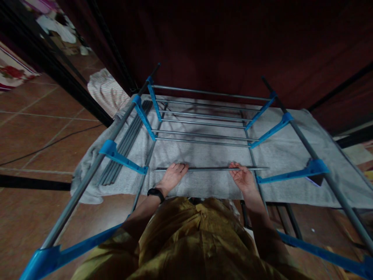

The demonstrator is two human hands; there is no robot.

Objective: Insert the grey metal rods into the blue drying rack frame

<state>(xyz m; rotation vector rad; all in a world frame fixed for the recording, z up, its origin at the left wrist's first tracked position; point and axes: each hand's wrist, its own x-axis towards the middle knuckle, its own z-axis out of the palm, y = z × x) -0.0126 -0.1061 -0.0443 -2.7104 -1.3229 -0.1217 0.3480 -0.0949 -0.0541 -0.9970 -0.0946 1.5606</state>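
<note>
A thin grey metal rod lies crosswise in front of me, just above or on the grey cloth. My left hand is closed over it near its left end, palm down. Nearer its right end, the fingers of my right hand pinch the rod from below. Around both arms stands a rack frame of grey tubes with blue plastic brackets. The left bracket and right bracket closest to the rod have no crossbar between them. Farther back, several crossbars join the other brackets.
Several loose grey rods lie bundled on the left of the cloth-covered table. A dark phone-like object is partly hidden by the right bracket. A dark red curtain hangs behind; a cable crosses the tiled floor at left.
</note>
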